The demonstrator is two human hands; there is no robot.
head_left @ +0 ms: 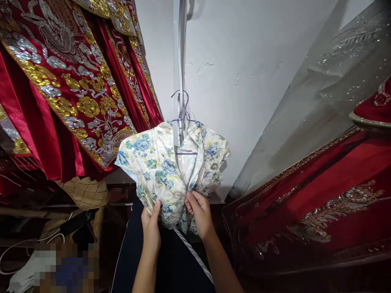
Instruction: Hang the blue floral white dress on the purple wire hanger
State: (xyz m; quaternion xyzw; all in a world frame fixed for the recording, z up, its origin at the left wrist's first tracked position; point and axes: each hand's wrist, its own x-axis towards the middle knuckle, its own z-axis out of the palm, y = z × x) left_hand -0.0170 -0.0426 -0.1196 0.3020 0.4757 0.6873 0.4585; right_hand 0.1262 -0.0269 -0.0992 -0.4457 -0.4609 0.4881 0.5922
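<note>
White floral blouse (pixel 167 173): below its purple hanger (pixel 187 153), left hand (pixel 151 228) is gripping the side, right hand (pixel 200 214) pinching the front!

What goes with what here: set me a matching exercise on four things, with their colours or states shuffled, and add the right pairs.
Column one
1. blouse
2. hanger
3. right hand
4. gold-and-silver patterned garment

Column two
A. pinching cloth at the blouse's front
B. red, at the upper left of the picture
C. white with blue, green and yellow flowers
D. purple

Right pairs: 1-C, 2-D, 3-A, 4-B
</note>
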